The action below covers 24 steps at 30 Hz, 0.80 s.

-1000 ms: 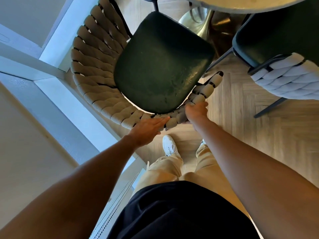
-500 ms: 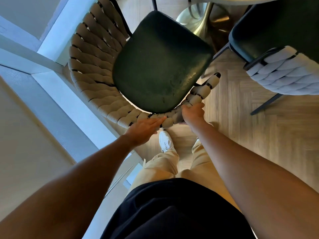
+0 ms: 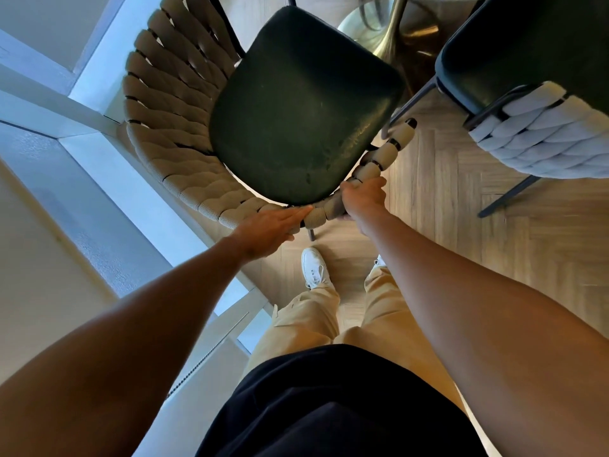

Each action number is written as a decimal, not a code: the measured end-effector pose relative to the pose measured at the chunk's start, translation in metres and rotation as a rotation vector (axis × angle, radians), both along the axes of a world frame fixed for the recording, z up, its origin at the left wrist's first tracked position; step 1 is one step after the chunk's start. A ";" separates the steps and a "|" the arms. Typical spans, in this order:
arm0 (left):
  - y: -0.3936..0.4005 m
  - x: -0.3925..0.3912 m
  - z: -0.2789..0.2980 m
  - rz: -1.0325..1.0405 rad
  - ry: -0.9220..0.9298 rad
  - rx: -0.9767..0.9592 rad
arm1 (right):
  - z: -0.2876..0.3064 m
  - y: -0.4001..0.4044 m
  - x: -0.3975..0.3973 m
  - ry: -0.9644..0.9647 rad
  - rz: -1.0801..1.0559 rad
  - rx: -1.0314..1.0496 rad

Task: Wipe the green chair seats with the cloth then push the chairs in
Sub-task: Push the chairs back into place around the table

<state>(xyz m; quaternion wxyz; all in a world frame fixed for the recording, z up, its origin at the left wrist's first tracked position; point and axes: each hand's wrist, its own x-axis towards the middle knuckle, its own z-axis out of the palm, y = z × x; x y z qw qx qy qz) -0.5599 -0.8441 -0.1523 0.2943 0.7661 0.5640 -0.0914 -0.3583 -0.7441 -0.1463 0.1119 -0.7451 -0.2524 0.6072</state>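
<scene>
Green chair seat (image 3: 303,107) at centre frame, ringed by woven rope back (image 3: 171,127), front edge pointing toward brass pedestal (image 3: 392,34) of bench overhead; left hand (image 3: 270,227) flat, fingers straight, pressing on back's rim, right hand (image 3: 364,196) curled round rim just beside it. Pushing-in step apparently in hand, calling next for steady forward shove, angled clear of second chair (image 3: 534,94) at right. No cloth in view; bench top almost wholly cut off, chair legs mostly hidden.
</scene>
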 end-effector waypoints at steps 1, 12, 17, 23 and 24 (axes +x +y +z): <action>0.002 -0.003 -0.001 -0.003 0.003 0.005 | 0.000 0.001 -0.002 -0.009 0.009 0.006; -0.001 0.005 0.000 0.112 0.038 0.098 | 0.004 0.005 -0.003 0.065 0.061 -0.043; 0.001 0.031 0.006 0.210 0.136 0.110 | 0.010 0.004 0.001 0.094 0.123 -0.046; 0.007 0.055 0.017 0.327 0.103 0.027 | 0.032 0.000 0.026 0.046 0.362 -0.004; 0.009 0.057 0.019 0.331 0.092 0.016 | 0.039 0.001 0.030 0.011 0.434 0.006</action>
